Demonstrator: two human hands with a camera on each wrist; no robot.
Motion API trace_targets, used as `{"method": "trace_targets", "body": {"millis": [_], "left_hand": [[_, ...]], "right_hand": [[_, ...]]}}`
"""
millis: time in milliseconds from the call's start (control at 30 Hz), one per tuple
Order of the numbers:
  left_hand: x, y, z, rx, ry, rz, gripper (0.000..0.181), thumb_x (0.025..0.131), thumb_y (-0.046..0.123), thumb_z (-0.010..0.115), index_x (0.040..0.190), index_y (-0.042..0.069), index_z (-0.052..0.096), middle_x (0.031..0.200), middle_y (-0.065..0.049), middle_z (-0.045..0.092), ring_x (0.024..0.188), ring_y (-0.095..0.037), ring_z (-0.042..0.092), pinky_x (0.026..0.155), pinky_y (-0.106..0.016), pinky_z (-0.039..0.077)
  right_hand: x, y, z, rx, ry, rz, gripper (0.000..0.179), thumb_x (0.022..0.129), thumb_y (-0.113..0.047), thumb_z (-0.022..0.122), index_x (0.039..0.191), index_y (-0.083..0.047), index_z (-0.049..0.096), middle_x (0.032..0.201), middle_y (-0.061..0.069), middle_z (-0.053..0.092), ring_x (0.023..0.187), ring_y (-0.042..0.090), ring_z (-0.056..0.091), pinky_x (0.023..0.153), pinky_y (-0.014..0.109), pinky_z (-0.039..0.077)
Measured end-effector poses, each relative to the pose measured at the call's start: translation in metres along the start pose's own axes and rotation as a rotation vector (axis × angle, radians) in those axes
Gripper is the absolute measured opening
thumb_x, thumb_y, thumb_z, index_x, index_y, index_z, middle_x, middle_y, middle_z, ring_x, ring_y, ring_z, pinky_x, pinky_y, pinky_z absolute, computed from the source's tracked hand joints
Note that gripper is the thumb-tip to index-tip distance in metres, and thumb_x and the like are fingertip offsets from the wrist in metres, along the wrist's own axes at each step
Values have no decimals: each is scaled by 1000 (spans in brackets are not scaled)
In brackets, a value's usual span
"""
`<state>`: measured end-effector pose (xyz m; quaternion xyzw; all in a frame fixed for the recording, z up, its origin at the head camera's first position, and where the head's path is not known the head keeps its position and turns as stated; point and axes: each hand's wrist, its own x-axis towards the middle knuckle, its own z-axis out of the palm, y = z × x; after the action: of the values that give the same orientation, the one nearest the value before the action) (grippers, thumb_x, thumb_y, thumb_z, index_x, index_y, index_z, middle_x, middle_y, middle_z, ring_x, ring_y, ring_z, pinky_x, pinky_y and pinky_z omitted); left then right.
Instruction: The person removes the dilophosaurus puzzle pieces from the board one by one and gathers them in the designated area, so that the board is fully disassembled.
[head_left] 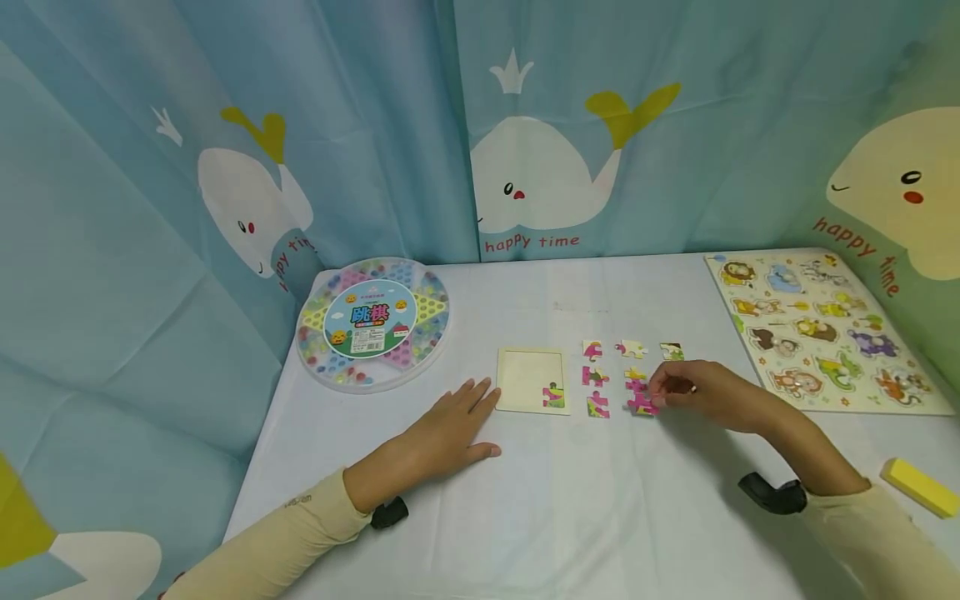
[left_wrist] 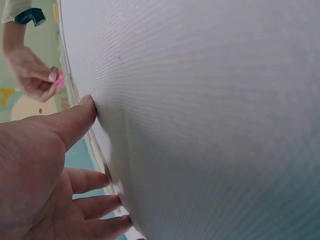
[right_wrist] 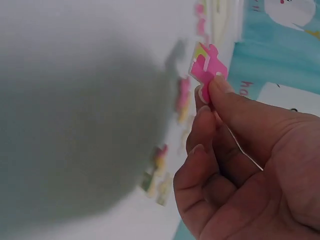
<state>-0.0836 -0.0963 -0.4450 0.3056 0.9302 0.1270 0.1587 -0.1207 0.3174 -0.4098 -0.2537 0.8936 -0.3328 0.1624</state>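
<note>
My right hand (head_left: 708, 396) pinches a pink jigsaw piece (right_wrist: 212, 65) with a yellow-green corner between thumb and fingers. It is held up off the tablecloth, overlapping the loose pieces in the head view. My left hand (head_left: 450, 429) lies flat with fingers spread, fingertips at the left edge of a cream puzzle tray (head_left: 521, 375). One pink and green piece (head_left: 553, 398) sits in the tray's lower right corner. Between tray and right hand lie several loose jigsaw pieces (head_left: 597, 406) in rough columns. Another piece (head_left: 672, 351) lies just beyond the right hand.
A round Chinese checkers box (head_left: 427, 350) stands at the back left of the white table (head_left: 480, 517). An animal puzzle board (head_left: 757, 333) lies at the right, with a yellow block (head_left: 921, 487) nearer the front. Blue whale-print curtains (head_left: 390, 167) hang behind the table.
</note>
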Motion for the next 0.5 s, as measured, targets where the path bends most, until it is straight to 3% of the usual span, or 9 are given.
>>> {"method": "trace_targets", "body": {"millis": [200,500], "left_hand": [[1,-1,2,-5,2,-1,83,104,51,62,167,7,29,174,-15,24,161,-38,22,126,-55,28],[0,1,0,1,5,0,82,104,48,64,166,6,31,174,-16,26,160,-39,24,125,-56,30]], "right_hand": [[0,2,13,5,-4,4,10,100,-4,70,102,-14,70,97,-4,68,89,3,61,79,22,53],[6,0,27,-156,76,67,12,93,-5,79,98,-12,70,95,-7,66,86,6,57,75,25,53]]}}
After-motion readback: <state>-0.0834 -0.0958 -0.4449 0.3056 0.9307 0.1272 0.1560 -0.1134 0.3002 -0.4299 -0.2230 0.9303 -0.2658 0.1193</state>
